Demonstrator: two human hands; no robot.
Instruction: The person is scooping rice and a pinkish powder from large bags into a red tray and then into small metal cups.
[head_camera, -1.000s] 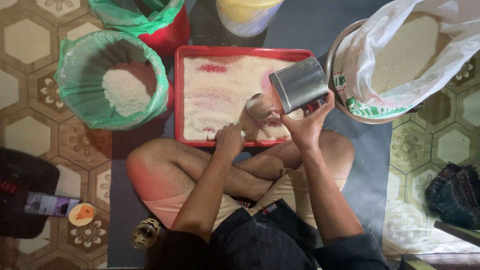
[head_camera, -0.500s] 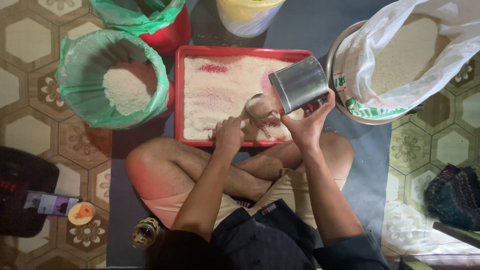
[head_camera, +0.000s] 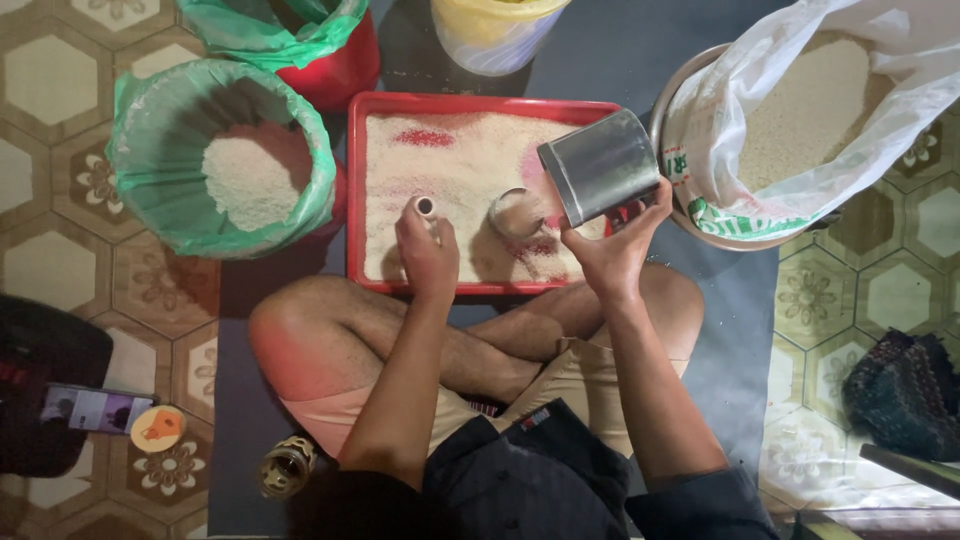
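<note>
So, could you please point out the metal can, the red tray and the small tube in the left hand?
Metal can (head_camera: 600, 165), head view, on its shiny side wall.
Red tray (head_camera: 480, 101), head view, on its far rim.
Small tube (head_camera: 425, 207), head view, on its open top end above the left hand (head_camera: 428, 255).

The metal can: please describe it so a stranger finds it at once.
Find the red tray of white grains before the seated person. Above its right edge, the right hand holds the metal can tilted. It alone is shiny grey and cylindrical.

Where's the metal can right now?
Head view: the metal can is tilted in the right hand, over the red tray's right end.
</note>
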